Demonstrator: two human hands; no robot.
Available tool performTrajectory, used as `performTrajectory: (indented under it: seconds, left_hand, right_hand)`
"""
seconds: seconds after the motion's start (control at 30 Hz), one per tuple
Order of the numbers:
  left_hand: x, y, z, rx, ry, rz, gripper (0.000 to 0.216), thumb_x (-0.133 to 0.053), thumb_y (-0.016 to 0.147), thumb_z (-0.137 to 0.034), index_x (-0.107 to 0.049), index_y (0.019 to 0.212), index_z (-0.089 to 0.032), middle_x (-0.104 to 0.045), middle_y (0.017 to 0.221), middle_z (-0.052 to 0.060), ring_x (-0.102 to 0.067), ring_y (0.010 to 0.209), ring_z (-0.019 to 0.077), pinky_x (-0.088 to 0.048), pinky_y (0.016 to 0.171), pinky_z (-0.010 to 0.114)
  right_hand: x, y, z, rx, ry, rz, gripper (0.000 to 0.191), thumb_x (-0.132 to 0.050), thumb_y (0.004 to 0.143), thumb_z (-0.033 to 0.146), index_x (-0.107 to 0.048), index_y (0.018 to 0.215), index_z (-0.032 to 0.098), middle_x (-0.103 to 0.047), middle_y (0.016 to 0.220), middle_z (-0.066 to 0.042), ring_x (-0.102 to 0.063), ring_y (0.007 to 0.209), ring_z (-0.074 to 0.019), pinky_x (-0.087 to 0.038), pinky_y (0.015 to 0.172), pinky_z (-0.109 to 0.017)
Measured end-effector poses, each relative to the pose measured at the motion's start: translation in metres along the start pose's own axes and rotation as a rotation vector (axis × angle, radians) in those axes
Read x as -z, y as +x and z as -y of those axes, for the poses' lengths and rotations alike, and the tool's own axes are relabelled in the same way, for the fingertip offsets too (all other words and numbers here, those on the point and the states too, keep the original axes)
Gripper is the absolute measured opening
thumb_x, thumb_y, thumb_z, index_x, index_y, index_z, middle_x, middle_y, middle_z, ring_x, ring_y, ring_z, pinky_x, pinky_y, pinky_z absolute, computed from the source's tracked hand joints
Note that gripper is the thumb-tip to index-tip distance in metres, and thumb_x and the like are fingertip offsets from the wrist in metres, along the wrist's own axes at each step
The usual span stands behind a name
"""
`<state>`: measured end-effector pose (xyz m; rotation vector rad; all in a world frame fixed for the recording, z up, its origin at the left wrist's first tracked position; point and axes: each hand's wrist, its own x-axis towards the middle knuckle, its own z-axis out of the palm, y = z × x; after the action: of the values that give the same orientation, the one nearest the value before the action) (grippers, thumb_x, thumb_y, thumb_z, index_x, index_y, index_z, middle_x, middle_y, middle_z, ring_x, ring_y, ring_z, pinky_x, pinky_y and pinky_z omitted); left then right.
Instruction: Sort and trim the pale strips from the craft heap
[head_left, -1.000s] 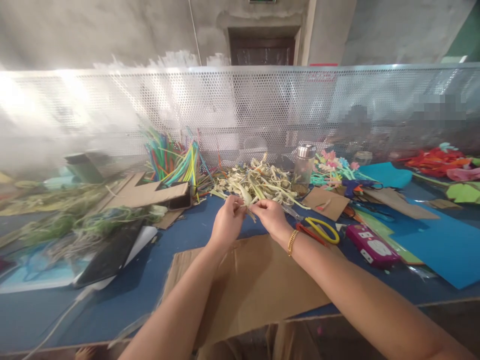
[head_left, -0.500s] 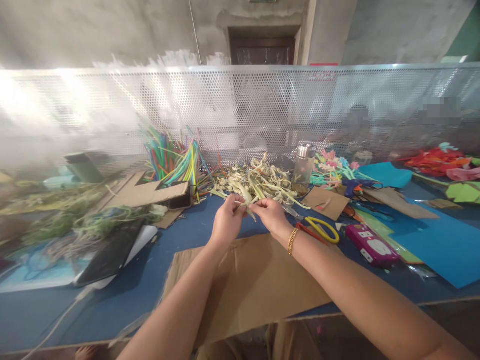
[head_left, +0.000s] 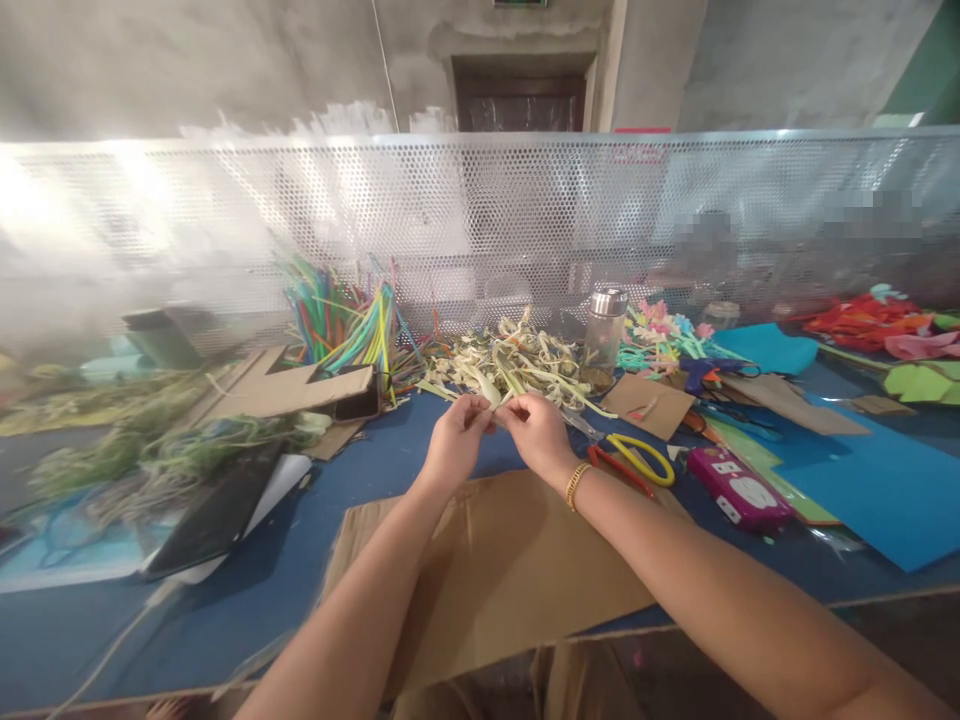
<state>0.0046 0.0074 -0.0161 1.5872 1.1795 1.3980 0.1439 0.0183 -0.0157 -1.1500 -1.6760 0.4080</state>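
Left hand [head_left: 455, 445] and right hand [head_left: 540, 437] pinching pale strip [head_left: 493, 407] just beyond cardboard sheet [head_left: 525, 570], close together, apparently for steadiness; dried strip pile [head_left: 529, 355] lying farther beyond sheet, seemingly for easy reach.

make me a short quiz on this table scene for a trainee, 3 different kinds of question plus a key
1. Multiple choice: on which of the person's sides is the gold bracelet worn? A) left B) right C) both
2. True or false: the scissors lie left of both hands.
3. Fill the gap: the metal-capped ____ stands between the pile of pale strips and the flower-like pieces.

Key: 1 B; 2 false, the handles of the scissors are right of the right hand; 3 bottle.
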Motion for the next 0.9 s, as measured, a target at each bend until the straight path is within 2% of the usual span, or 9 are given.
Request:
performTrajectory:
  seconds: [0.2,0.43,0.63,0.8,0.9]
  left_hand:
    - [0.006,0.001,0.001,-0.029,0.076,-0.037,0.013,-0.055,0.080,-0.029,-0.051,0.090,-0.022,-0.058,0.063,-0.004,-0.056,0.064,0.0149,-0.041,0.064,0.025]
    - [0.009,0.000,0.003,-0.063,0.192,-0.005,0.016,-0.055,0.082,-0.031,-0.052,0.096,-0.024,-0.061,0.064,-0.005,-0.058,0.066,0.0150,-0.040,0.065,0.024]
    - [0.011,0.000,0.007,-0.071,0.225,0.028,0.016,-0.054,0.082,-0.031,-0.052,0.096,-0.024,-0.063,0.065,-0.005,-0.058,0.064,0.0147,-0.040,0.064,0.024]
    - [0.009,-0.001,0.001,-0.087,0.195,0.059,0.013,-0.053,0.083,-0.030,-0.052,0.094,-0.024,-0.062,0.064,-0.005,-0.058,0.065,0.0144,-0.040,0.065,0.024]
    - [0.008,-0.002,-0.003,-0.075,0.192,0.053,0.016,-0.056,0.080,-0.029,-0.050,0.094,-0.023,-0.063,0.064,-0.005,-0.059,0.065,0.0151,-0.041,0.066,0.025]
  right_hand:
    - [0.003,0.001,-0.001,0.172,-0.132,0.015,0.012,-0.060,0.084,0.023,-0.066,0.074,0.020,-0.067,0.082,-0.004,-0.059,0.085,-0.0189,-0.041,0.079,-0.031]
    - [0.005,0.003,-0.001,0.117,-0.144,0.022,0.010,-0.061,0.081,0.019,-0.066,0.073,0.020,-0.068,0.082,-0.003,-0.060,0.081,-0.0188,-0.042,0.077,-0.031]
    - [0.009,0.001,0.005,0.174,-0.282,0.040,0.006,-0.065,0.079,0.022,-0.066,0.074,0.021,-0.068,0.083,-0.004,-0.058,0.090,-0.0222,-0.038,0.082,-0.035]
    - [0.008,0.001,0.004,0.096,-0.216,0.015,0.009,-0.063,0.080,0.020,-0.066,0.072,0.020,-0.069,0.081,-0.004,-0.060,0.083,-0.0202,-0.040,0.079,-0.032]
    - [0.007,0.001,0.002,0.117,-0.171,0.017,0.010,-0.063,0.082,0.023,-0.066,0.073,0.021,-0.070,0.082,-0.003,-0.061,0.081,-0.0193,-0.041,0.078,-0.031]
